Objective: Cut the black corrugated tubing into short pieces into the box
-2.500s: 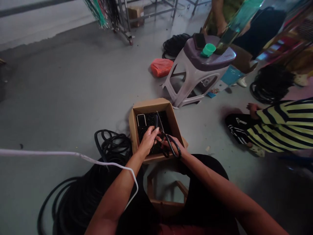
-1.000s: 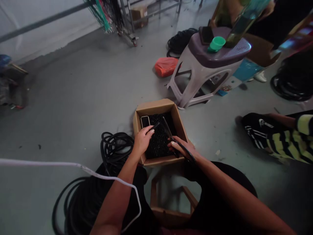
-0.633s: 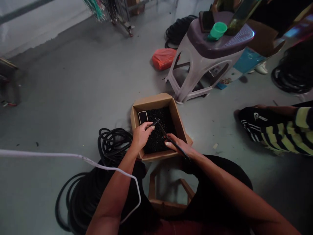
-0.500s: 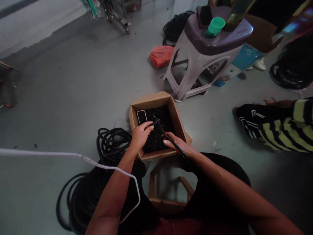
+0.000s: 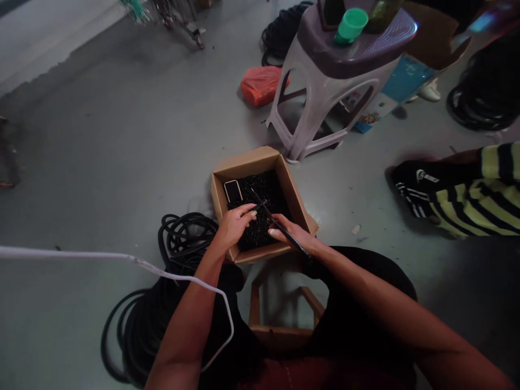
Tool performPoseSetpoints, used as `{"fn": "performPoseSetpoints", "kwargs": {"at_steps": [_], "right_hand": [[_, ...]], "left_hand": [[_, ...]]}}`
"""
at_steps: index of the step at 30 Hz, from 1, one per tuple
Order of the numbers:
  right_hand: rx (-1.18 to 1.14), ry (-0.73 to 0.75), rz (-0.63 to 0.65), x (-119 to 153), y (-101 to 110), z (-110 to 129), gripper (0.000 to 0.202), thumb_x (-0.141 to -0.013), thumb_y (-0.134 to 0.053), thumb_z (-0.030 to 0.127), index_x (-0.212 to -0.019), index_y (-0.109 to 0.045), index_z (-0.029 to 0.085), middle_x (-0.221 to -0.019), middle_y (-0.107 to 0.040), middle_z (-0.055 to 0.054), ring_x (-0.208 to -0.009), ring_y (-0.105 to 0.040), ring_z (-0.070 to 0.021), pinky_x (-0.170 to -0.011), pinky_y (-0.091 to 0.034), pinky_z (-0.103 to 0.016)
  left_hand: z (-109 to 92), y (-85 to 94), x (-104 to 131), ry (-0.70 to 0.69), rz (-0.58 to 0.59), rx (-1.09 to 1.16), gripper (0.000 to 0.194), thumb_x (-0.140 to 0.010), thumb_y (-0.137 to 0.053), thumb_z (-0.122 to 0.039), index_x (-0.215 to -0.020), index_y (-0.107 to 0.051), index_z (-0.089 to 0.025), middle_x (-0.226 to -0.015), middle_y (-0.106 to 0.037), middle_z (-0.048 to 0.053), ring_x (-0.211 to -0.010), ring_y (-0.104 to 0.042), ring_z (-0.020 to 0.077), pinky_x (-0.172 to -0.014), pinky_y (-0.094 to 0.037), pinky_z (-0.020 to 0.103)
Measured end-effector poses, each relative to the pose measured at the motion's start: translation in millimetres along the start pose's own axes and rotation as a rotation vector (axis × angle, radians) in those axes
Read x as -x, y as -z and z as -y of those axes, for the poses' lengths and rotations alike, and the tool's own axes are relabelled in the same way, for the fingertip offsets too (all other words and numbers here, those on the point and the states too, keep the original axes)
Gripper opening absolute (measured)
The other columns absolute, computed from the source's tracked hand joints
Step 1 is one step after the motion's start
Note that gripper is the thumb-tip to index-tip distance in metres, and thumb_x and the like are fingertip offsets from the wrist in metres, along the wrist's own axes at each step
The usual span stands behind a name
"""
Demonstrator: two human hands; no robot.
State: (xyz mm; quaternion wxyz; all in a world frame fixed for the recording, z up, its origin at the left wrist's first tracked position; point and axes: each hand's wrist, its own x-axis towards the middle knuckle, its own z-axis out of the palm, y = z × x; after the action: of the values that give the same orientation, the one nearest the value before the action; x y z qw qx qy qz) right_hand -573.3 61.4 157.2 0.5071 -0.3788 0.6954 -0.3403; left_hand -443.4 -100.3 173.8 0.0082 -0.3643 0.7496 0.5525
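Note:
Over the cardboard box [image 5: 298, 200], my left hand [image 5: 235, 225] is closed in a pinch on a small black piece [image 5: 260, 206]. My right hand [image 5: 290, 230] is wrapped round a long, thin dark tool [image 5: 294, 242]. The tool slants up and left, its far end crossing close to the black piece; its exact kind is unclear. Many small black bits [image 5: 258, 230] cover the bottom of the box. A dark rectangular object with a light rim, like a phone [image 5: 233, 191], lies in the box's far left corner.
Coiled black tubing [image 5: 189, 233] lies to my left, and a white cable [image 5: 162, 273] crosses over my left forearm. Ahead stands a plastic stool [image 5: 337, 65] with a green cup [image 5: 352, 26], beside a red bag [image 5: 260, 86]. A person's striped clothing [image 5: 479, 200] shows at right.
The view has shifted slightly, moving the stool and box a little up and left in the picture. Both hands keep their holds, with the tool still by the black piece.

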Motion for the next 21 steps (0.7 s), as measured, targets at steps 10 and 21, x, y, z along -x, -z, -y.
{"fn": "performPoseSetpoints", "kwargs": {"at_steps": [10, 21], "right_hand": [[0.100, -0.115, -0.082, 1, 3, -6, 0.031, -0.083, -0.053, 0.034, -0.111, -0.052, 0.019, -0.080, -0.059, 0.000, -0.073, -0.054, -0.0163, -0.067, -0.038, -0.027], [0.158, -0.186, -0.130, 7, 12, -17, 0.033, -0.078, -0.053, 0.025, -0.110, -0.053, 0.021, -0.080, -0.062, 0.000, -0.071, -0.055, -0.0158, -0.062, -0.035, -0.023]], "left_hand": [[-1, -13.6, -10, -0.008, 0.015, -0.001, 0.040, -0.084, -0.053, -0.032, -0.116, -0.066, -0.013, -0.098, -0.072, 0.006, -0.070, -0.062, 0.0128, -0.066, -0.049, 0.023], [-1, -13.8, -16, -0.060, 0.117, -0.117, 0.047, -0.084, -0.051, -0.040, -0.122, -0.062, -0.013, -0.090, -0.069, 0.005, -0.072, -0.063, 0.0151, -0.071, -0.049, 0.027]]}}
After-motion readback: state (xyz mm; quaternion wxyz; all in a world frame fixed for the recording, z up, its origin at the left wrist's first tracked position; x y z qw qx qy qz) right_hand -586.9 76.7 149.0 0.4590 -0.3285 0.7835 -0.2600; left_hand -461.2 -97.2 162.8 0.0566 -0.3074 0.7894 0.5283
